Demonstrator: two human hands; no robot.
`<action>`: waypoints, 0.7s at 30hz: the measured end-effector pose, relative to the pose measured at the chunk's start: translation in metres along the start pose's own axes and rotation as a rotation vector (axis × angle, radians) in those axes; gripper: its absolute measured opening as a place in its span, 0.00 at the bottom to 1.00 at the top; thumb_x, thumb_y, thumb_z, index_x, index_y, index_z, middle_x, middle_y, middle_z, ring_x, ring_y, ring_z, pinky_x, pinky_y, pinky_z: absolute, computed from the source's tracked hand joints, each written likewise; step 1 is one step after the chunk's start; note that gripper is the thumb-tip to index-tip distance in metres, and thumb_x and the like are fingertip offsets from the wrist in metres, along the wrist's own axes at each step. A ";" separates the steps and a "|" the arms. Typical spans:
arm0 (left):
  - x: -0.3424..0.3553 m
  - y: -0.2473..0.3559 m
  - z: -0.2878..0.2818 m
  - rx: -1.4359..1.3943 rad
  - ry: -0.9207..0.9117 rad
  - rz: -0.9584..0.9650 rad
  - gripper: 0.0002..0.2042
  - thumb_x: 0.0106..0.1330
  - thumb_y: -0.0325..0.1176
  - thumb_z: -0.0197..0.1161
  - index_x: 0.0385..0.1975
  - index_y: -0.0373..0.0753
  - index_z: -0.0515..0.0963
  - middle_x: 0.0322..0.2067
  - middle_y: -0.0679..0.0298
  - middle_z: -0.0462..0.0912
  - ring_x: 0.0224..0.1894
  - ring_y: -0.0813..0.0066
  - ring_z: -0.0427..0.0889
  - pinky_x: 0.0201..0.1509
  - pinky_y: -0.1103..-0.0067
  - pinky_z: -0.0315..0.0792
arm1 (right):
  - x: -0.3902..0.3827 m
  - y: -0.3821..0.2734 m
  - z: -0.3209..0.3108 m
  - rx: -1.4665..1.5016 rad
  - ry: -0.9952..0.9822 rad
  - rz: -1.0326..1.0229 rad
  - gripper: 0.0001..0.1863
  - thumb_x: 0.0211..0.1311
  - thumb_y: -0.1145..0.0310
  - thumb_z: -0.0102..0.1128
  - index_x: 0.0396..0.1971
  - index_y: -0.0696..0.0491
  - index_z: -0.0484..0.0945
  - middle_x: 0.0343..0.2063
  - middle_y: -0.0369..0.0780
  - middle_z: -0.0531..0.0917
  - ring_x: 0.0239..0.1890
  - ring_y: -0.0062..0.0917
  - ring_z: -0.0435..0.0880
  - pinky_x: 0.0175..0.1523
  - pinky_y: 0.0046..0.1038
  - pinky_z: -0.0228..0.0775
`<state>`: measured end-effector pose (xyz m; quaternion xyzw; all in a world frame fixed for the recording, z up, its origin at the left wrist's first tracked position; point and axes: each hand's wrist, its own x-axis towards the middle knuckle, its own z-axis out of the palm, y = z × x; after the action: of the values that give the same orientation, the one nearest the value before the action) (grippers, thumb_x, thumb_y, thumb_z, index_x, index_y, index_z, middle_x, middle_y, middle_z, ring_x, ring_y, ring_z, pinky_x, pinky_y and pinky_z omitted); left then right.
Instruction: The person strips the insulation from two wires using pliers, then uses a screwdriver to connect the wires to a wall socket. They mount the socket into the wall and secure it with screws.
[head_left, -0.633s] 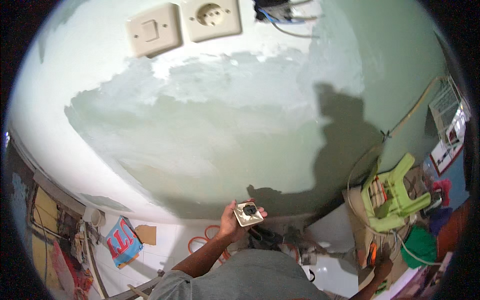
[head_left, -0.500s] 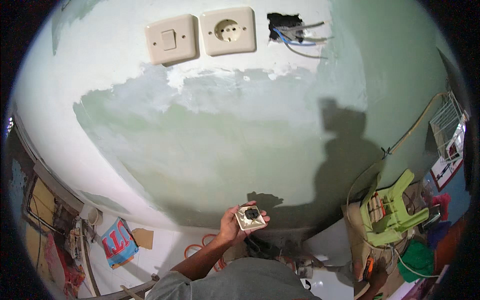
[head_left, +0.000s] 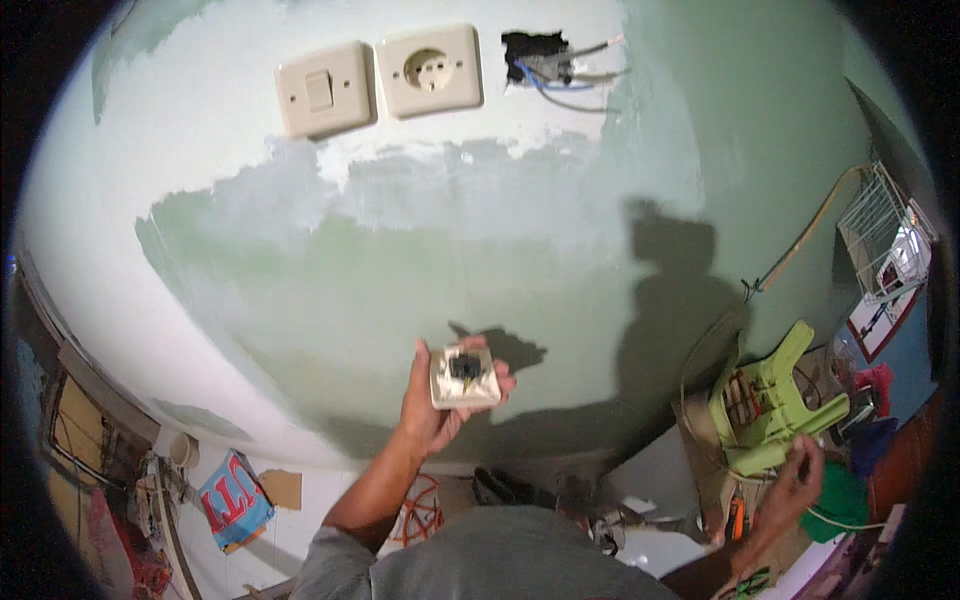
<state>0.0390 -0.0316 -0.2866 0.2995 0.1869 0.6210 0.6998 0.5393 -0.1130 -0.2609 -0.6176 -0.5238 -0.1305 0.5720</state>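
My left hand [head_left: 430, 415] is closed around a square cream electrical wall plate [head_left: 447, 393], thumb on one side and fingers on the other. Its back faces me, with a black mechanism [head_left: 466, 367] in the middle; the front is hidden. At the lower right my right hand [head_left: 797, 480] is raised with its fingers bent together, in front of the green plastic stool [head_left: 768, 458]. Something small may be between its fingertips, too small to make out. Below it lies an orange-handled tool [head_left: 738, 518].
On the patchy wall are a cream light switch [head_left: 319, 90], a socket [head_left: 429, 72] and a hole [head_left: 530, 50] with loose wires sticking out. A wire rack [head_left: 884, 235] is at the right. Orange cable [head_left: 420, 505] and a blue-red packet [head_left: 236, 503] lie on the floor.
My left hand has moved up and a little left with the wall plate. My right hand has risen from beside the orange-handled tool to the stool. The view has shifted slightly.
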 end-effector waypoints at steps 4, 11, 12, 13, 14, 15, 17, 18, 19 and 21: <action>0.020 0.018 0.035 0.029 -0.099 0.054 0.44 0.74 0.72 0.32 0.70 0.36 0.64 0.53 0.41 0.80 0.53 0.47 0.86 0.56 0.56 0.84 | 0.010 -0.102 0.079 0.332 -0.318 -0.198 0.10 0.63 0.66 0.69 0.41 0.55 0.86 0.33 0.41 0.85 0.38 0.32 0.83 0.50 0.36 0.74; 0.022 0.020 0.088 0.081 -0.135 0.243 0.43 0.75 0.71 0.26 0.66 0.34 0.66 0.52 0.43 0.82 0.53 0.50 0.85 0.61 0.61 0.80 | -0.024 -0.203 0.167 0.650 -0.556 -0.524 0.37 0.57 0.60 0.77 0.65 0.54 0.73 0.49 0.46 0.81 0.48 0.36 0.83 0.51 0.35 0.77; 0.024 0.017 0.095 0.108 -0.115 0.302 0.43 0.76 0.70 0.27 0.65 0.33 0.66 0.52 0.44 0.82 0.54 0.53 0.85 0.61 0.63 0.79 | -0.033 -0.212 0.176 0.689 -0.559 -0.524 0.45 0.55 0.57 0.78 0.70 0.56 0.67 0.54 0.48 0.79 0.53 0.37 0.82 0.52 0.36 0.78; 0.024 0.014 0.100 0.106 -0.080 0.344 0.43 0.76 0.70 0.27 0.66 0.33 0.66 0.52 0.44 0.82 0.54 0.54 0.85 0.61 0.63 0.79 | -0.041 -0.222 0.186 0.755 -0.539 -0.502 0.48 0.55 0.55 0.79 0.72 0.58 0.64 0.56 0.49 0.77 0.55 0.37 0.80 0.53 0.36 0.78; 0.023 0.010 0.105 0.107 -0.043 0.391 0.42 0.76 0.69 0.28 0.66 0.33 0.65 0.51 0.44 0.82 0.55 0.55 0.84 0.61 0.64 0.79 | -0.049 -0.229 0.196 0.827 -0.519 -0.481 0.51 0.55 0.54 0.79 0.73 0.60 0.61 0.57 0.50 0.76 0.57 0.38 0.79 0.53 0.36 0.77; 0.024 0.007 0.109 0.105 -0.012 0.430 0.42 0.77 0.69 0.28 0.66 0.32 0.65 0.51 0.45 0.82 0.55 0.56 0.84 0.61 0.64 0.79 | -0.056 -0.234 0.204 0.891 -0.495 -0.457 0.55 0.54 0.52 0.79 0.74 0.61 0.58 0.58 0.50 0.74 0.60 0.39 0.77 0.53 0.36 0.77; 0.024 0.005 0.113 0.111 -0.053 0.479 0.40 0.78 0.67 0.29 0.69 0.34 0.60 0.55 0.46 0.80 0.57 0.57 0.82 0.63 0.64 0.78 | -0.065 -0.240 0.220 0.969 -0.463 -0.392 0.59 0.54 0.49 0.79 0.75 0.64 0.52 0.61 0.53 0.71 0.63 0.40 0.75 0.57 0.37 0.76; 0.022 0.005 0.116 0.118 -0.069 0.500 0.40 0.78 0.67 0.28 0.70 0.35 0.59 0.56 0.46 0.80 0.57 0.57 0.82 0.64 0.64 0.77 | -0.068 -0.242 0.226 1.011 -0.445 -0.357 0.61 0.54 0.48 0.79 0.76 0.65 0.50 0.63 0.54 0.70 0.64 0.41 0.74 0.58 0.38 0.76; 0.021 0.005 0.118 0.124 -0.086 0.520 0.39 0.78 0.67 0.28 0.71 0.36 0.58 0.57 0.47 0.79 0.58 0.57 0.82 0.65 0.64 0.76 | -0.069 -0.244 0.231 1.108 -0.461 -0.320 0.63 0.55 0.47 0.79 0.76 0.65 0.47 0.64 0.55 0.68 0.65 0.42 0.73 0.61 0.39 0.74; 0.022 0.004 0.118 0.167 -0.113 0.548 0.37 0.80 0.64 0.25 0.73 0.38 0.55 0.61 0.47 0.76 0.62 0.57 0.78 0.69 0.63 0.73 | -0.067 -0.251 0.239 1.304 -0.487 -0.247 0.66 0.55 0.46 0.79 0.77 0.65 0.42 0.68 0.56 0.65 0.67 0.43 0.72 0.65 0.41 0.72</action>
<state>0.1142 -0.0319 -0.1925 0.4296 0.1099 0.7518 0.4881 0.2067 0.0043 -0.2435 -0.0968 -0.6747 0.2878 0.6728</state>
